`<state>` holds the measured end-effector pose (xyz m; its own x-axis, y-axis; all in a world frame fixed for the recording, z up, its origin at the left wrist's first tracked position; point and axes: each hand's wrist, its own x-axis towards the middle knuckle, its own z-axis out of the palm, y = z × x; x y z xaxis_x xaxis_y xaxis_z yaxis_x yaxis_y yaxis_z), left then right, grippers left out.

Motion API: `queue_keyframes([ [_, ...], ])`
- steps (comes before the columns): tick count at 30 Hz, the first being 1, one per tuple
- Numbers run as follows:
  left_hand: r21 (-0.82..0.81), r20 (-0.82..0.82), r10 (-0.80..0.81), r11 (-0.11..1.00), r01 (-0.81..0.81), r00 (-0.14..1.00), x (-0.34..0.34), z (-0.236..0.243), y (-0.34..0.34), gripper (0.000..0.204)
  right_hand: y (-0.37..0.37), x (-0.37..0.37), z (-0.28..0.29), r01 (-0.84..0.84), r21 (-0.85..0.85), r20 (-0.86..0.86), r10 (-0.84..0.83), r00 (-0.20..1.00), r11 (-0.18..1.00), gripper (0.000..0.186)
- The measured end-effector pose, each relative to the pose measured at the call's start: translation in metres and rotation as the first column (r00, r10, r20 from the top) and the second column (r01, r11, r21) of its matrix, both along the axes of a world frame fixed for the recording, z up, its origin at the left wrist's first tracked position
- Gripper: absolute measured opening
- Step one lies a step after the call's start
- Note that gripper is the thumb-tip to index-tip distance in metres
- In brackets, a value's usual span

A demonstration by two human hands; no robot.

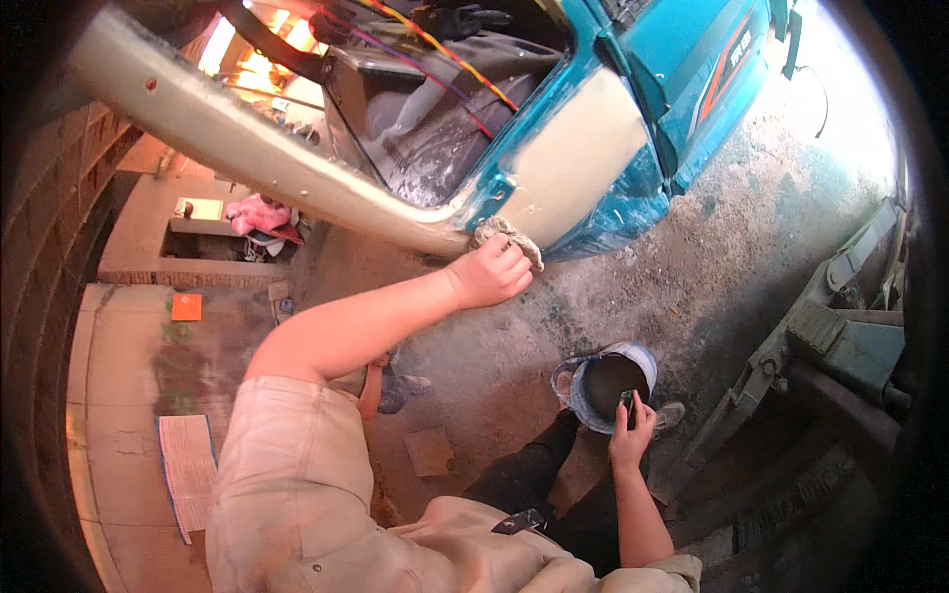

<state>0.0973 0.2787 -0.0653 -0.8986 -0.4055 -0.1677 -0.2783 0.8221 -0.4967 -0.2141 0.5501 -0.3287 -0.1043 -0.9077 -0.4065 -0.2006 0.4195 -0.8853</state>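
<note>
My left hand (491, 274) is closed on a bunched, dirty pale rag (516, 237). The rag touches the lower corner of a teal vehicle body (618, 212), where a beige sill (336, 193) meets it. Just above lies a smooth beige patch (573, 148) on the teal panel. Down to the right, my right hand (634, 435) grips a small dark block (627, 400), its kind unclear. That hand is held at the near rim of a whitish bucket (643, 361) with dark liquid inside.
Yellow and purple wires (435, 49) cross the door opening. At right stands a greenish metal frame (830, 326). To the left are a pink cloth bundle (262, 217), an orange square (186, 307) and a printed sheet (188, 469). A shoe (410, 383) shows beyond my left arm.
</note>
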Motion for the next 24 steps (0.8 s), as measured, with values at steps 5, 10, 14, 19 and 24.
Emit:
queue_keyframes([
  [5,0.05,-0.003,0.0,0.999,0.0,1.0,0.019,0.036,0.019,0.01,0.018,0.015,0.006,-0.025,-0.049,-0.028,0.024,0.999,0.998,0.047],
  [10,0.074,0.165,0.014,0.997,-0.026,0.986,0.04,0.105,0.036,0.01,0.02,0.027,0.013,0.082,-0.052,-0.014,-0.083,0.996,0.995,0.047],
  [14,-0.052,0.262,0.065,0.997,-0.054,0.963,0.027,0.201,0.035,0.012,0.018,0.042,0.012,0.149,-0.071,0.02,-0.148,0.989,0.986,0.047],
  [19,-0.22,0.19,0.006,0.975,0.037,0.982,0.002,0.299,0.009,0.011,-0.004,0.068,0.025,0.152,-0.143,0.092,-0.14,0.986,0.978,0.047],
  [24,-0.141,0.214,-0.222,0.957,0.255,0.951,0.014,0.339,-0.021,0.029,-0.041,0.127,0.068,0.218,-0.231,0.196,-0.173,0.965,0.948,0.048],
])
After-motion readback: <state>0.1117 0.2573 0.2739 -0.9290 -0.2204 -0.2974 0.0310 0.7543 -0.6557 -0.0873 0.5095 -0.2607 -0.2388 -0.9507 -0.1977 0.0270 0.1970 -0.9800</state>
